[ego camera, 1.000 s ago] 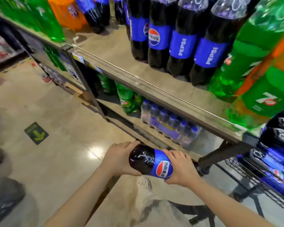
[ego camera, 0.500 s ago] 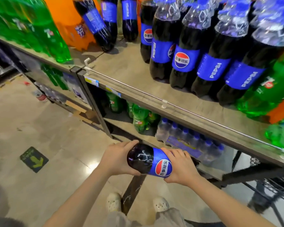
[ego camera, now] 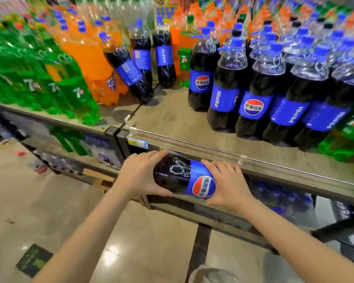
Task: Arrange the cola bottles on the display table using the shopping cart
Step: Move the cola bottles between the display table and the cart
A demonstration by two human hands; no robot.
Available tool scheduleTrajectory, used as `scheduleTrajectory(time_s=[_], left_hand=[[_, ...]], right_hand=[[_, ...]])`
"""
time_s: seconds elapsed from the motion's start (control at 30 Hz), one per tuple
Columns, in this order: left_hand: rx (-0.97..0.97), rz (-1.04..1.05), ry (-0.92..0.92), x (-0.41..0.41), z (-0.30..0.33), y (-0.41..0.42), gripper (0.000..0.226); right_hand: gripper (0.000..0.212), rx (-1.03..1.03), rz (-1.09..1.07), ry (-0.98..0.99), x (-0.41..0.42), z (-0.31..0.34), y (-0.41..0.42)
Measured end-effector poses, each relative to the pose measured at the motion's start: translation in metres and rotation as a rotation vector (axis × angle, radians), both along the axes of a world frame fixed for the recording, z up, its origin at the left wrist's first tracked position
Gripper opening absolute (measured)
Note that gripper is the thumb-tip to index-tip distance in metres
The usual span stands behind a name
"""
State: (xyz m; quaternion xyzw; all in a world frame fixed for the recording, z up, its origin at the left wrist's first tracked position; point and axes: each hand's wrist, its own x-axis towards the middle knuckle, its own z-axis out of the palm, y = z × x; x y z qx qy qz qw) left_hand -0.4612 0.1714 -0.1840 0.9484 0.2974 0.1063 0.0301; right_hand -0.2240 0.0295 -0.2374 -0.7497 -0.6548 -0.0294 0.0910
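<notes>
green plastic soda bottles (ego camera: 74,92) and orange plastic soda bottles (ego camera: 94,64) standing together at left; green arrow floor sticker (ego camera: 34,260) lying below.

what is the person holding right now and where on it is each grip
A cola bottle, lying sideways. The left hand grips its dark lower body; the right hand grips the blue-labelled part.

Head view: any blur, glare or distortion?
Head view: motion blur smears the far bottle rows and left green bottles; the held cola bottle stays sharp; ceiling-light glare on the floor; wide-angle bending of the shelf edge.
</notes>
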Motion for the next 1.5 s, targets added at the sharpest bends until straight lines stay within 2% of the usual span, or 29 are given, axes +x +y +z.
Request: scheduleTrajectory(time_s=[0.17, 0.37, 0.57, 0.77, 0.8, 0.87, 0.97, 1.03, 1.13, 1.3, 1.4, 1.5], left_hand=[[0.073, -0.054, -0.095, 0.001, 0.042, 0.067, 0.105], [0.215, -0.052, -0.106, 0.020, 0.074, 0.145, 0.111], [0.239, -0.019, -0.034, 0.044, 0.071, 0.209, 0.111], [0.279, 0.008, 0.035, 0.052, 0.052, 0.255, 0.118], [0.280, 0.007, 0.011, 0.050, 0.048, 0.262, 0.119], [0.206, 0.008, -0.155, 0.047, 0.039, 0.274, 0.124], [-0.077, 0.039, -0.484, 0.049, 0.028, 0.288, 0.133], [-0.191, 0.050, -0.627, 0.056, 0.026, 0.295, 0.135], [-0.197, -0.044, -0.674, 0.065, 0.043, 0.311, 0.125], [-0.168, -0.224, -0.628, 0.098, 0.077, 0.329, 0.114], [-0.182, -0.320, -0.636, 0.127, 0.088, 0.323, 0.112], [-0.192, -0.410, -0.656, 0.161, 0.097, 0.314, 0.112]], right_hand=[[0.106, 0.119, 0.003, -0.035, 0.003, 0.042, 0.065], [0.104, 0.201, -0.011, -0.046, 0.023, 0.065, 0.151], [0.110, 0.168, 0.013, 0.047, 0.042, 0.044, 0.228], [0.112, 0.192, 0.010, 0.113, 0.047, 0.012, 0.271], [0.111, 0.199, 0.012, 0.114, 0.046, 0.011, 0.276], [0.108, 0.223, -0.009, 0.125, 0.045, 0.011, 0.286], [0.105, 0.261, -0.082, 0.175, 0.043, 0.014, 0.298], [0.106, 0.280, -0.135, 0.209, 0.041, 0.016, 0.305], [0.109, 0.296, -0.188, 0.305, 0.036, 0.020, 0.314], [0.108, 0.319, -0.270, 0.463, 0.040, 0.031, 0.321], [0.109, 0.330, -0.236, 0.392, 0.052, 0.040, 0.304], [0.092, 0.379, -0.227, 0.162, 0.069, 0.057, 0.276]])
